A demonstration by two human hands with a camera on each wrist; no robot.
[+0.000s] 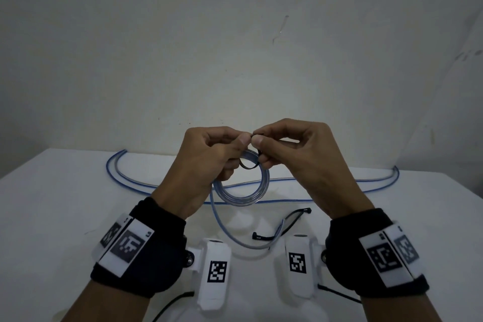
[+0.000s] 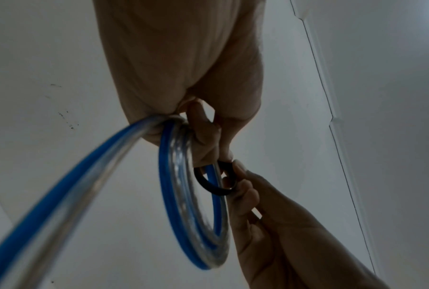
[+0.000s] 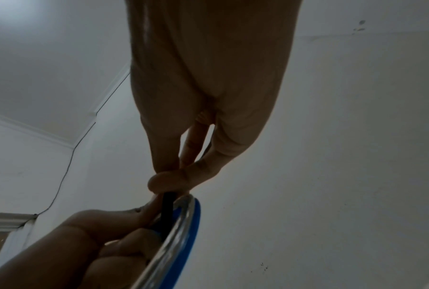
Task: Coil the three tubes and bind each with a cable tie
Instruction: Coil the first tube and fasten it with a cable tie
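I hold a coil of clear tube with a blue stripe above the white table. My left hand grips the top of the coil, whose loose tail hangs down to the table. A black cable tie loops around the coil's strands. My right hand pinches the tie's ends between thumb and fingers, right against my left thumb. Two more tubes lie uncoiled across the back of the table. Two spare black cable ties lie below the coil.
A plain white wall rises directly behind the table's far edge. The two uncoiled tubes stretch from the left to the right end of the table. Wrist camera units sit below both hands.
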